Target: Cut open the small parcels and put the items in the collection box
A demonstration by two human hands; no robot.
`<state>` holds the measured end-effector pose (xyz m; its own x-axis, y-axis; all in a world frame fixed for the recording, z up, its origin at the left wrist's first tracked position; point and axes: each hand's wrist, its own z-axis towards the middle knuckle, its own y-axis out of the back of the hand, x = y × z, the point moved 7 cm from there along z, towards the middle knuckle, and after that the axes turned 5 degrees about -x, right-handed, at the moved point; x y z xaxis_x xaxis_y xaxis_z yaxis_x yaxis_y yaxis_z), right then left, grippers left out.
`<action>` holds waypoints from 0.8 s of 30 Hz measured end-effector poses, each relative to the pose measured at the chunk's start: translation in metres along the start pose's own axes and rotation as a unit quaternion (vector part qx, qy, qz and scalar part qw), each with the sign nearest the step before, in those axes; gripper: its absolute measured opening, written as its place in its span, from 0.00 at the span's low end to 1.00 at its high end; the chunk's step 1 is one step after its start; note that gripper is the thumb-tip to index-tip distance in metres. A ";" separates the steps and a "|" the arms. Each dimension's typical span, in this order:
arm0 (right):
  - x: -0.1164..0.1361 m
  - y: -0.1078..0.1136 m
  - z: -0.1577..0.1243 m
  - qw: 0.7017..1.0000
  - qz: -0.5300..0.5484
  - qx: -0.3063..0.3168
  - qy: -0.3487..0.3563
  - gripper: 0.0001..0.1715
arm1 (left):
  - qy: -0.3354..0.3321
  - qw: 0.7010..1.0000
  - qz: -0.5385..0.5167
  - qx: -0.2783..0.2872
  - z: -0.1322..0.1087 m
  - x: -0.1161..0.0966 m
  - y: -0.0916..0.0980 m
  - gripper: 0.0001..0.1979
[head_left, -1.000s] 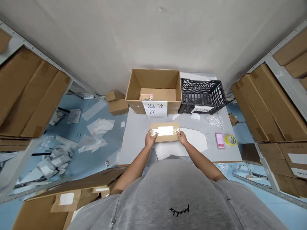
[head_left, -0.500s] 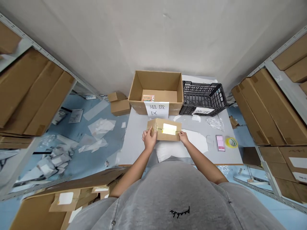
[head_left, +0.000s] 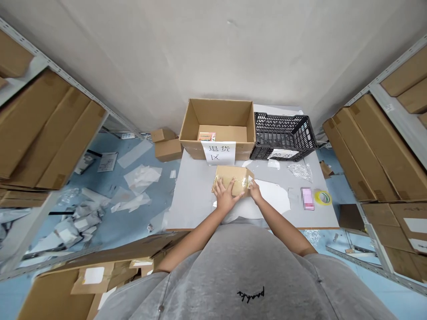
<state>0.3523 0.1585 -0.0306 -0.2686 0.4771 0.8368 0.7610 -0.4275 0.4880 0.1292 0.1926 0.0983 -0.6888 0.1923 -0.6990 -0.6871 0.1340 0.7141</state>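
Head view, only one.

Writing first: white sheet (head_left: 218, 152) taped to the front of the open carton (head_left: 200, 116), upper centre of frame, read "退货区" in black. A second white label (head_left: 283, 154) hung on the black crate (head_left: 283, 126) right of the carton; text too small to read. Black script logo (head_left: 250, 293) on the grey shirt at bottom centre, not legible. A small colourful pack (head_left: 207, 136) lay inside the carton, print unreadable.

Box (head_left: 233, 177): small, brown cardboard, closed, with glossy clear tape that caught glare at its left and right ends. It sat at frame centre on the grey table (head_left: 187, 195), just below the carton's sheet, its near edge over a white paper (head_left: 273, 198).

Left hand (head_left: 225, 198): open, palm down, fingers spread flat on the box top, no grasp. Right hand (head_left: 255, 191): fingers curled against the box's right end by the tape; couldn't tell whether it gripped or only touched.

Right of the paper: a clear bag (head_left: 298, 170), a blurred pink item (head_left: 307, 198) and a yellow tape roll (head_left: 322, 197) just beside it. Shelves (head_left: 393, 120) with flat cartons lined both frame edges. Two small boxes (head_left: 167, 144) and paper litter lay on the blue floor (head_left: 140, 222) at left.
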 end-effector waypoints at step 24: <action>-0.009 -0.017 0.001 0.991 0.115 0.031 -0.060 0.44 | 0.069 0.969 -0.238 -0.001 0.059 0.128 0.015 0.34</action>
<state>0.3426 0.1618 -0.0465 -0.0144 0.4623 0.8866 0.8301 -0.4887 0.2684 0.0443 0.2766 0.0222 -0.3183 -0.0224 -0.9477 -0.9347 0.1745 0.3098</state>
